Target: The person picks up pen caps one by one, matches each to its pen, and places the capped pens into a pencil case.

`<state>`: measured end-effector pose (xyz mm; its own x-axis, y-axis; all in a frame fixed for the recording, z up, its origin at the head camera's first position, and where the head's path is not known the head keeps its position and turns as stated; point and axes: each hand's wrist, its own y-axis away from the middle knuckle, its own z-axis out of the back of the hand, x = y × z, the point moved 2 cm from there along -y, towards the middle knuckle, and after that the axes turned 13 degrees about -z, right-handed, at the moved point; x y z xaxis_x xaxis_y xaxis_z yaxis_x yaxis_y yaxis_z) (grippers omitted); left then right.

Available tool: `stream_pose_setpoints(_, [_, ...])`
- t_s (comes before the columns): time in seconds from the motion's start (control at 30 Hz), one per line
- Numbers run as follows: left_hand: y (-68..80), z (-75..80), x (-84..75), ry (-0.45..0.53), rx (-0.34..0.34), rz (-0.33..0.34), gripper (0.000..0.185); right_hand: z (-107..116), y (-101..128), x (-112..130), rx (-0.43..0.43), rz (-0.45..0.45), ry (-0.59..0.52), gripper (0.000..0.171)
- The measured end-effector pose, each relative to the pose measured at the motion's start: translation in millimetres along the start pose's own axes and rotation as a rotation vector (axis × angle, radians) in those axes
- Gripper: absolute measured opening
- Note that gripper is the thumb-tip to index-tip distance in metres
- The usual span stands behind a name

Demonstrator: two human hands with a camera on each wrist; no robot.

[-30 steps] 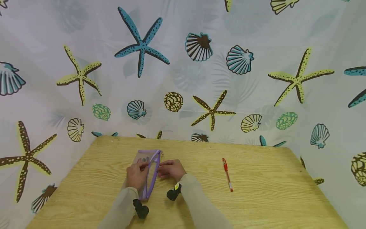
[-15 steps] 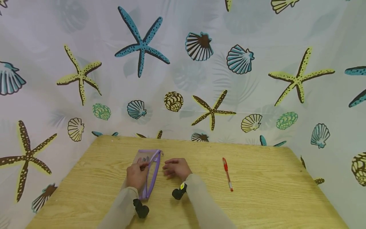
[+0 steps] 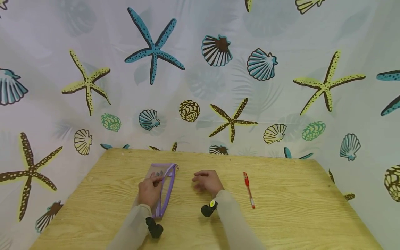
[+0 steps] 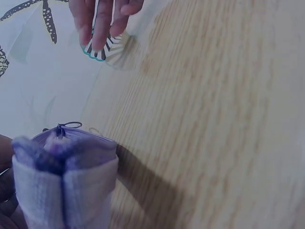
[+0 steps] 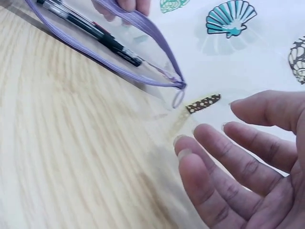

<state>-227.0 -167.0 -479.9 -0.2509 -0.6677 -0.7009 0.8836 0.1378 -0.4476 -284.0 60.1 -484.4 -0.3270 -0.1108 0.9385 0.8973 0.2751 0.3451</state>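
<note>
The pencil pouch [image 3: 162, 189], a clear soft plastic wedge edged in purple zipper tape, lies left of centre on the pale wood-grain table [image 3: 290, 215], with a dark pen [image 5: 90, 31] showing through its wall whose lettering is too blurred to read. The left hand [image 3: 150, 191] rests on it with fingertips pinching the upper zipper edge. Right of it the right hand [image 3: 207, 181] hovers with fingers loosely spread, holding nothing, and further right lies a slim red pen [image 3: 248, 190].
</note>
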Motion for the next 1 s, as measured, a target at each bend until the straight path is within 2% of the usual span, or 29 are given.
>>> stream_pose_setpoints(0.33, [0.6, -1.7, 1.8, 0.012, 0.009, 0.008, 0.019, 44.2, 21.8, 1.4, -0.112, 0.031, 0.069, 0.033])
stream_pose_setpoints(0.73, [-0.1, -2.9, 2.2, 0.020, 0.014, 0.022, 0.019, 83.8, 39.8, -1.5, -0.223, 0.071, 0.072, 0.034])
stream_pose_setpoints(1.0, [0.5, -2.5, 2.3, 0.027, 0.018, 0.019, 0.019, 107.8, 50.3, -3.3, -0.288, 0.050, 0.068, 0.035])
